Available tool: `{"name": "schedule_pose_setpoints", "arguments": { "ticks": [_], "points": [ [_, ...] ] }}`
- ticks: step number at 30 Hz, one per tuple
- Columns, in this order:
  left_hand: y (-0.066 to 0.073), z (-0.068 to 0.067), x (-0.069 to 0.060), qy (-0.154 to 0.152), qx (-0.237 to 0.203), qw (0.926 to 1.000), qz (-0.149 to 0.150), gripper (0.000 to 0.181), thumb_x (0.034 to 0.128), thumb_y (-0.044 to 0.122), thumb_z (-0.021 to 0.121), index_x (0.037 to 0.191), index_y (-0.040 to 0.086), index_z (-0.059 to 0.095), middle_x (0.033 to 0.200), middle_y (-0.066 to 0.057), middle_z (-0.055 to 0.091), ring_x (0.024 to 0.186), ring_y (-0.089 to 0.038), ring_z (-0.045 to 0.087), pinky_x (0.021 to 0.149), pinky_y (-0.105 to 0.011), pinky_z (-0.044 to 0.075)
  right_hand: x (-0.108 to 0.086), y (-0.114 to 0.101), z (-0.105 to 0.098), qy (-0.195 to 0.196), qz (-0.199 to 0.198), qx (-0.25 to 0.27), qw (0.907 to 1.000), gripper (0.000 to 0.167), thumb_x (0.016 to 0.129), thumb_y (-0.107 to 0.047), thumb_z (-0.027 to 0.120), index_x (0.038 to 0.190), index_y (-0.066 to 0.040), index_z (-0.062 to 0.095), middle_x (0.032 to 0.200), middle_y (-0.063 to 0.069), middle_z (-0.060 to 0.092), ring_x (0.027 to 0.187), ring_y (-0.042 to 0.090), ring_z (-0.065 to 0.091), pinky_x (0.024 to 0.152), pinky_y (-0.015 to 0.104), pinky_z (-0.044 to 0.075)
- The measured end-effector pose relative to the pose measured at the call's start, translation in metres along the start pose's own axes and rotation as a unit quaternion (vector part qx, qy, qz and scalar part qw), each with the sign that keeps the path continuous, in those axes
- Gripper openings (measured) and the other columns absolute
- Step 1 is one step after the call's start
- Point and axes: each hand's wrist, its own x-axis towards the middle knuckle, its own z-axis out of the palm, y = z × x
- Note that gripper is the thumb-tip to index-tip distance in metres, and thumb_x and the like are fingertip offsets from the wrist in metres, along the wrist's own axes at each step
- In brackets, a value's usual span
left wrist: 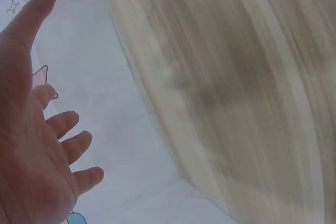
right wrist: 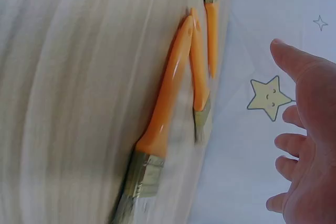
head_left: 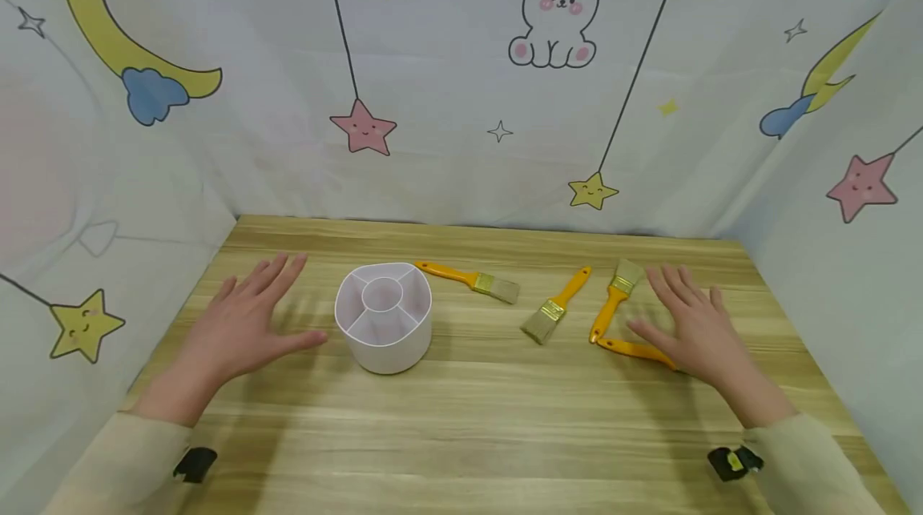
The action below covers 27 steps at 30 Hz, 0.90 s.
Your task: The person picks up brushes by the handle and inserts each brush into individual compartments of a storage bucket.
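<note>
In the head view my left hand hovers with spread fingers left of a white round holder that has several compartments around a central ring. My right hand, fingers also spread, is above a brush with an orange handle, hiding its bristle end. Beside that lie a second brush and a third; a fourth lies just right of the holder. The left wrist view shows my left palm holding nothing. My right hand is empty in the right wrist view, where brushes lie on the wood.
The wooden table has its back edge against a white curtain printed with stars, moons and a rabbit. More of the curtain hangs along the left and right sides. Black bands are at both sleeves.
</note>
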Motion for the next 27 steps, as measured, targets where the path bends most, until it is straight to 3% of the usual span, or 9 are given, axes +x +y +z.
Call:
{"name": "schedule_pose_setpoints", "arguments": {
  "ticks": [11,19,27],
  "points": [
    [0.004,-0.008,0.004,-0.003,-0.018,0.9992,0.036,0.129,0.0797,0.076,0.081,0.174,0.020,0.012,0.174,-0.023,0.024,0.156,-0.048,0.031,0.125,-0.075,0.022,0.026,-0.022,-0.003,-0.003,-0.033,-0.004,0.9995,0.093,0.102,-0.051,0.071,0.168,0.000,0.029,0.171,0.030,0.025,0.159,0.051,0.018,0.123,0.082,0.005],
    [0.004,-0.005,0.005,-0.021,-0.090,0.9953,0.026,0.132,0.0800,0.070,0.085,0.174,0.022,0.007,0.177,-0.018,0.018,0.155,-0.054,0.028,0.118,-0.080,0.031,0.044,-0.042,-0.001,-0.016,-0.046,-0.006,0.9988,0.093,0.103,-0.052,0.069,0.168,0.000,0.028,0.172,0.027,0.026,0.159,0.049,0.021,0.126,0.078,0.007],
    [0.005,0.008,0.006,-0.015,-0.180,0.9833,0.027,0.129,0.0800,0.056,0.092,0.174,0.020,0.012,0.175,-0.020,0.025,0.155,-0.053,0.029,0.119,-0.078,0.032,0.061,-0.062,-0.001,-0.035,-0.059,0.001,0.9977,0.092,0.104,-0.051,0.069,0.169,-0.003,0.026,0.174,0.022,0.024,0.161,0.045,0.020,0.128,0.075,0.008]
  ]
}}
